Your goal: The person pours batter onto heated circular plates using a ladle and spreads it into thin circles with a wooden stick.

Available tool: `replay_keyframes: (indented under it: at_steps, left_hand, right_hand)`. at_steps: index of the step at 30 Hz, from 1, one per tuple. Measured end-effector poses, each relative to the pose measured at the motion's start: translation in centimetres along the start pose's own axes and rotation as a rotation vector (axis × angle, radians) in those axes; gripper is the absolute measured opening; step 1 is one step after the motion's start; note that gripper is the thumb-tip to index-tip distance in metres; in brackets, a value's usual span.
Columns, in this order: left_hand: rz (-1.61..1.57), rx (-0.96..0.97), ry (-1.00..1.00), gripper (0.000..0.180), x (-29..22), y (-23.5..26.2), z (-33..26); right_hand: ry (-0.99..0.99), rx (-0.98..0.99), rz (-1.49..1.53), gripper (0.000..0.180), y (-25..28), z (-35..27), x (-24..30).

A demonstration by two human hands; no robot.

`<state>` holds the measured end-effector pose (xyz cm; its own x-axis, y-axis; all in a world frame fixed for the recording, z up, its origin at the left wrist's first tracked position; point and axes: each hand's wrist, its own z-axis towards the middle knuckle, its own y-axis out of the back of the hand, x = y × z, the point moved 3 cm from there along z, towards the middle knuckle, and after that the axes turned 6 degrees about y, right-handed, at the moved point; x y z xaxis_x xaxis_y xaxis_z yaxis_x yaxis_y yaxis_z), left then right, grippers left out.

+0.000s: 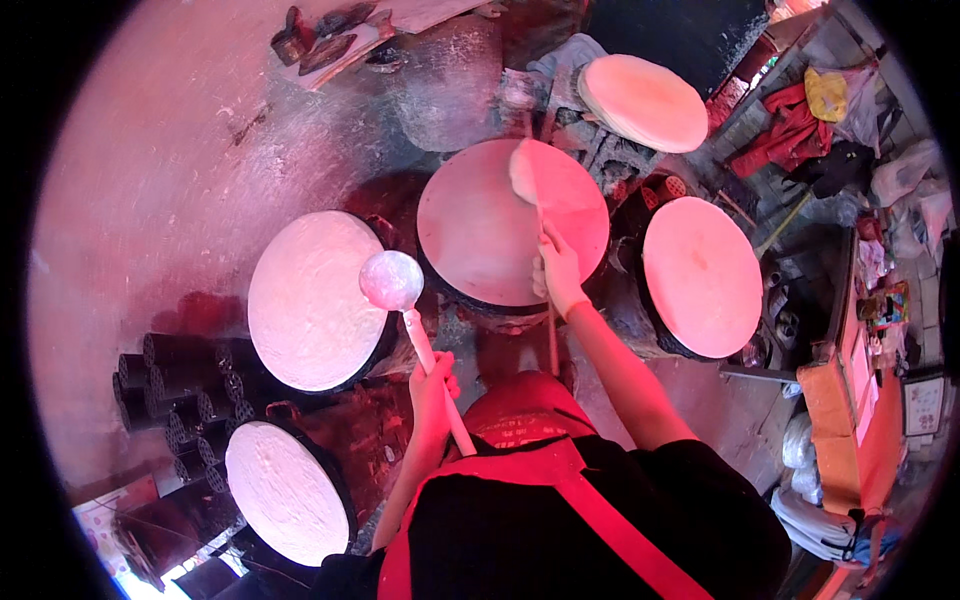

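My left hand [433, 390] is wrapped round the pale handle of a ladle [391, 280]. Its round bowl hangs in front of the right edge of a round pan of pale batter or flatbread [310, 300]. Reaching forward, my right hand [557, 268] is closed round a long thin stick [553, 335] over the near right part of a round griddle [465, 230]. Against the stick's far part lies a pale oval piece [522, 172]; whether it is the tool's head or a lump on the griddle I cannot make out.
Pale rounds cover a pan [285, 490] at lower left and another [702, 278] at right. A stack of flatbreads [643, 103] sits behind the griddle. Black cylindrical briquettes [180, 385] are piled at left. An orange cabinet [832, 430] stands at right, near cloths and bags.
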<state>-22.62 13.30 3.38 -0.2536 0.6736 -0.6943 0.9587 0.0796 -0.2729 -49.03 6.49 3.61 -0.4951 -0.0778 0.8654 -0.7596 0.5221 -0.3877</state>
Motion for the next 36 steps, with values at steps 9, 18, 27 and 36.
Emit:
replay_keyframes:
  at_steps: [9, 18, 27, 36]
  left_hand:
    - [-0.014, 0.039, 0.021, 0.016, -0.1, 1.5, 0.3]
    - [-0.026, -0.136, -0.058, 0.015, 2.9, -0.5, -0.1]
    - [-0.219, -0.302, -0.045, 0.025, 5.8, -2.9, -2.9]
    - [-0.281, -0.321, -0.013, 0.024, 7.7, -5.9, -4.5]
  right_hand:
    - [0.059, -0.209, -0.109, 0.044, 6.1, -5.7, -0.5]
    - [-0.158, 0.17, -0.165, 0.045, 1.5, -0.7, 0.4]
    - [-0.015, -0.034, -0.279, 0.039, 9.6, 0.2, 3.7]
    - [-0.134, 0.357, -0.501, 0.037, 3.9, 5.3, 3.6]
